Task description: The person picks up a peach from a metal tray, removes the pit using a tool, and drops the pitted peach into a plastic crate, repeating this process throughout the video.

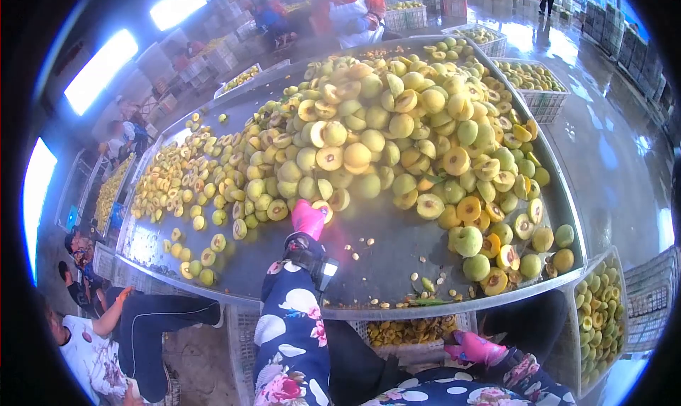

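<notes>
My left hand point(308, 219), in a pink glove, reaches over the metal table point(383, 250) to the near edge of a large fruit heap. Its fingers are closed at a halved yellow peach point(323, 211). My right hand point(479, 349), also pink-gloved, is low in front of the table, beside a crate of peach scraps point(411, 331). Its fingers are curled, and whatever they hold is too small to make out. Whole and halved peaches point(372, 140) are piled across the table, some halves showing their stones. Loose stones point(355, 255) lie on the bare metal.
A crate of peach halves point(599, 321) stands at my right, with more filled crates point(532, 79) beyond the table's right edge. A seated person point(106, 335) is at my left. Another person point(351, 12) stands behind the table. The floor at right point(603, 157) is wet.
</notes>
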The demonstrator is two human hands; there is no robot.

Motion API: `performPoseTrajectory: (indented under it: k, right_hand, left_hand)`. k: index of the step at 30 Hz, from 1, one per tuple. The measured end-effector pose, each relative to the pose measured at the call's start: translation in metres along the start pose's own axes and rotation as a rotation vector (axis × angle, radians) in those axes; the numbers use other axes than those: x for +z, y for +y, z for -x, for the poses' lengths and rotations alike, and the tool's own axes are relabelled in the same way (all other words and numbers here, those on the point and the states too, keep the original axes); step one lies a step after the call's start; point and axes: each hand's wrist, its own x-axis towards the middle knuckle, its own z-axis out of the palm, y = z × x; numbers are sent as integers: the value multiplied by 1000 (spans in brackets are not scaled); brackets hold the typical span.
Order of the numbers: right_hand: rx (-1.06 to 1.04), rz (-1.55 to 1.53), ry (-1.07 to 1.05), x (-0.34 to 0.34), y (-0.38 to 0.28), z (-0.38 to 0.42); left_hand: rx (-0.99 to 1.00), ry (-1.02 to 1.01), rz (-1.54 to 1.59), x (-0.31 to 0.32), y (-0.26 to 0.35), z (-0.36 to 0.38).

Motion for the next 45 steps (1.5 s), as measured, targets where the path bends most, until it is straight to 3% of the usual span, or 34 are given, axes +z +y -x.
performPoseTrajectory:
  k: [1, 4, 7, 10, 13, 16, 20, 34, 43, 45]
  right_hand:
    - [-2, 26, -5, 1, 2, -2]
    - [-74, 116, -75, 0, -5, 5]
    - [-147, -37, -88, 0, -41, 37]
    - [-354, -230, -85, 7, -54, 47]
    - [-450, -164, -15, 4, -94, 68]
    - [-479, -86, 34, 2, -117, 80]
    - [-510, -31, 143, 10, -124, 88]
    - [-521, 30, 256, 18, -110, 89]
    - [-616, 320, 335, 17, -97, 82]
    - [-527, 342, 299, 16, -92, 76]
  left_hand:
    - [-13, 17, 106, 7, -21, -6]
    - [-290, -387, 657, -33, 4, 43]
    - [-460, -784, 1594, -57, 10, 94]
    - [-695, -513, 1804, -64, 58, 171]
    - [-746, -718, 1929, -56, 74, 221]
    - [-659, -843, 1890, -33, 77, 255]
    - [-525, -827, 1645, -20, 92, 286]
    - [-457, -723, 1489, -17, 117, 321]
    - [-404, -650, 1324, 5, 108, 322]
    - [-368, -620, 1270, 13, 104, 322]
